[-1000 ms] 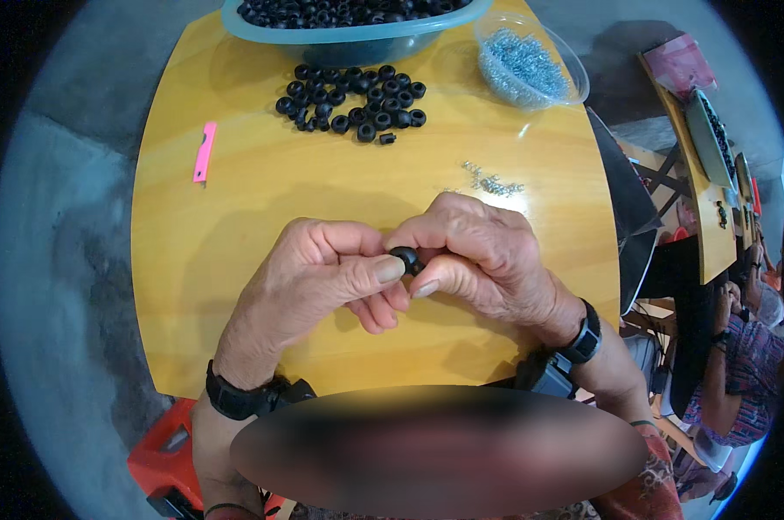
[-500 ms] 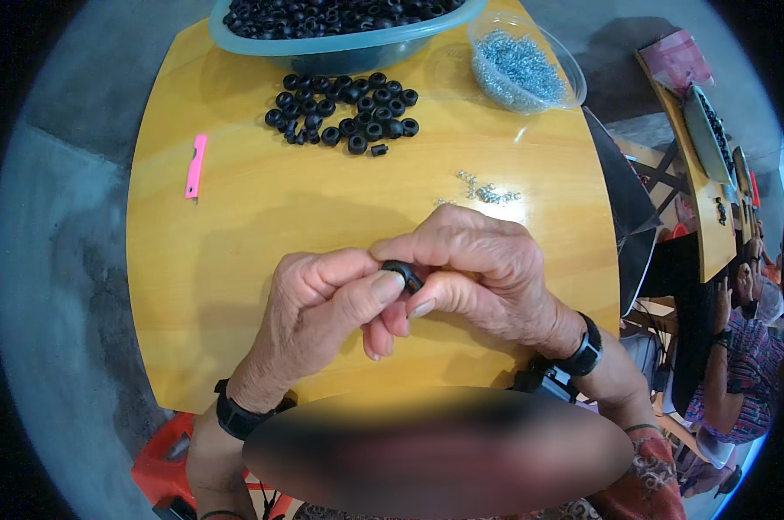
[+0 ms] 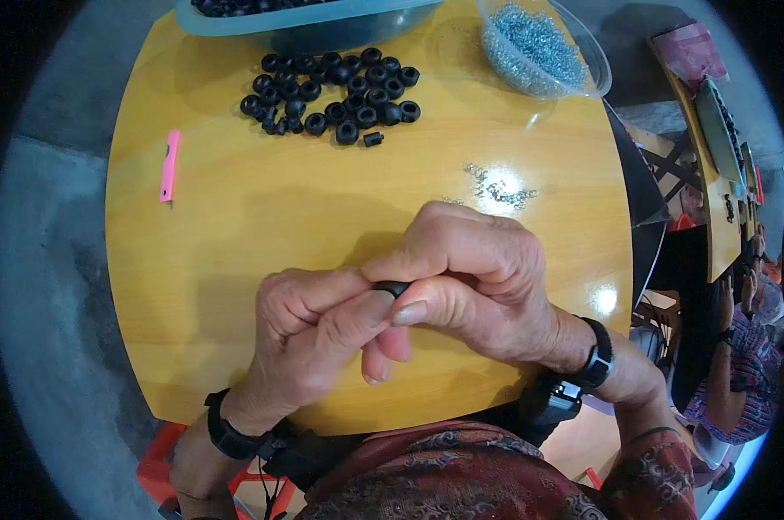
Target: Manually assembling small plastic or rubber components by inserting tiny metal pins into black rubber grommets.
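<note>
Both hands meet above the near middle of the table, pinching one small black ring-shaped plastic part (image 3: 392, 288). My left hand (image 3: 301, 334) grips it between thumb and forefinger from the left. From the right, the thumb and forefinger of my right hand (image 3: 479, 282) close on its other side. Fingers cover most of the part, so its inside is hidden. Beyond the hands lies a loose cluster of similar black parts (image 3: 347, 133), with one small black plug-like piece (image 3: 373, 139) at its near edge. Several tiny silvery springs (image 3: 501, 192) are scattered past my right hand.
A pale blue basin (image 3: 323, 19) of black parts stands at the far edge. Right of it, a clear plastic tub (image 3: 596, 65) holds many springs. A pink cutter (image 3: 170, 166) lies at left on the yellow table (image 3: 219, 217). At far right, another person sits by another table.
The black part has turned between my fingers and shows less now. My thumbs and fingertips sit closer together around it. The view has shifted a little, showing more of my clothing.
</note>
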Demonstrator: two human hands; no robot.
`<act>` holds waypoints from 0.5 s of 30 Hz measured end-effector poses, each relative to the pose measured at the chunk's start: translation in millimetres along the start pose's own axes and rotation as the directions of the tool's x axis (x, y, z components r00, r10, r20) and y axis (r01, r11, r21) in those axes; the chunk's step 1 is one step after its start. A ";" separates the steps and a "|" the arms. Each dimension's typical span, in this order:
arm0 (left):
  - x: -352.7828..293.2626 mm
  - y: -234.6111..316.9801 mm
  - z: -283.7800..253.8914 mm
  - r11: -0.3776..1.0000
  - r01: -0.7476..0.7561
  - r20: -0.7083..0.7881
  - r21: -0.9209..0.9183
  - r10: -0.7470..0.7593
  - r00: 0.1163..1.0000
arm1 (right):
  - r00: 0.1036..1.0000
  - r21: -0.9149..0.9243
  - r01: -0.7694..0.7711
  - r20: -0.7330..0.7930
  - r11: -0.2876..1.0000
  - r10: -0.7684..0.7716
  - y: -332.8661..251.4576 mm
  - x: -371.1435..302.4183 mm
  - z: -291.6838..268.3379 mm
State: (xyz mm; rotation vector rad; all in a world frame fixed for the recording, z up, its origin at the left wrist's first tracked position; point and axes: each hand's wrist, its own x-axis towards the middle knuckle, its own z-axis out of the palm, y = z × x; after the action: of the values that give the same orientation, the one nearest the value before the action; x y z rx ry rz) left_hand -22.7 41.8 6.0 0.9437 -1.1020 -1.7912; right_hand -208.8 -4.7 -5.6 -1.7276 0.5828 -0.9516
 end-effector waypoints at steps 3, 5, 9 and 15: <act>4.1 -1.9 -3.0 0.999 -0.023 -0.003 -0.040 0.023 1.000 | 0.982 0.415 -0.175 0.014 0.893 0.186 -8.1 -0.6 7.3; 5.3 0.6 2.1 0.996 -0.047 -0.020 -0.076 0.046 0.999 | 0.934 0.712 -0.309 0.102 0.630 0.343 -11.8 0.5 2.9; 5.8 -0.2 -1.0 0.994 -0.101 -0.018 -0.030 0.101 0.995 | 0.993 0.212 -0.111 0.055 0.971 0.101 -4.2 -6.6 -6.1; 3.0 5.0 -1.2 0.995 -0.043 -0.002 0.092 0.043 0.999 | 0.988 0.191 -0.149 -0.016 0.970 0.155 -15.1 -5.8 -8.1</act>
State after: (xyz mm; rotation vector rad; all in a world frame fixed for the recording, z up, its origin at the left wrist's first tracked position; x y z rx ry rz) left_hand -21.5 37.3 9.7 0.9702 -1.2020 -1.7153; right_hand -219.6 0.5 7.9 -1.4798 0.6157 -0.8962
